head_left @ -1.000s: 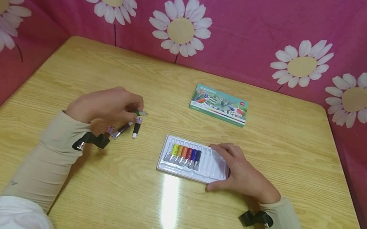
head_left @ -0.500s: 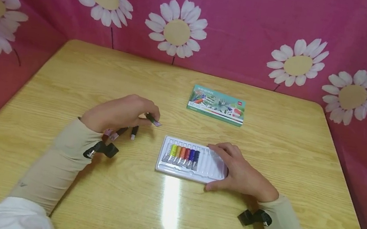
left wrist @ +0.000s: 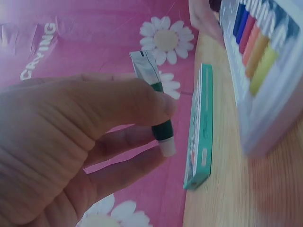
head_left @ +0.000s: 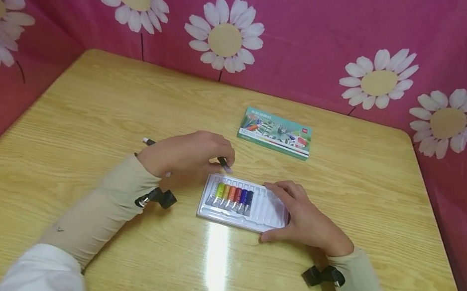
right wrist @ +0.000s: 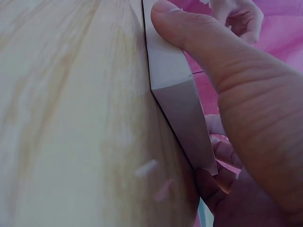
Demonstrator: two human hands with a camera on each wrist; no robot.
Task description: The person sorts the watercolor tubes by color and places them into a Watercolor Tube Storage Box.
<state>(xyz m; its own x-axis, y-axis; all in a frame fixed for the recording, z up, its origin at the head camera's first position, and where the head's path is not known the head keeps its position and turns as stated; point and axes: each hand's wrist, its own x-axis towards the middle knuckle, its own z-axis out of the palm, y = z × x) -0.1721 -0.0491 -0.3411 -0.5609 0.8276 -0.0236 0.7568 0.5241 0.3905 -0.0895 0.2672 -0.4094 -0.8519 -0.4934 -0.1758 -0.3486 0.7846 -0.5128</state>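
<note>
My left hand (head_left: 193, 152) pinches a dark green paint tube (left wrist: 163, 130) between thumb and fingers, its white cap pointing down and its silver end up in the left wrist view. From the head view, the hand is just past the far left corner of a white plastic tray (head_left: 269, 211). Several paint tubes (head_left: 232, 196), from silver and yellow through red to dark blue, lie side by side in the tray's left slots; the right slots are bare. My right hand (head_left: 301, 221) grips the tray's right end, thumb at the near edge, fingers at the far edge.
A green paint box (head_left: 275, 134) with a plant picture lies flat behind the tray. Another dark tube (head_left: 150, 142) with a white cap shows beyond my left wrist, which hides other loose tubes. A pink flowered cloth (head_left: 304, 35) hangs behind the wooden table (head_left: 152, 264).
My left hand has lifted the green tube from the loose tubes and carried it right, to the tray's far left corner. The right hand has stayed on the tray.
</note>
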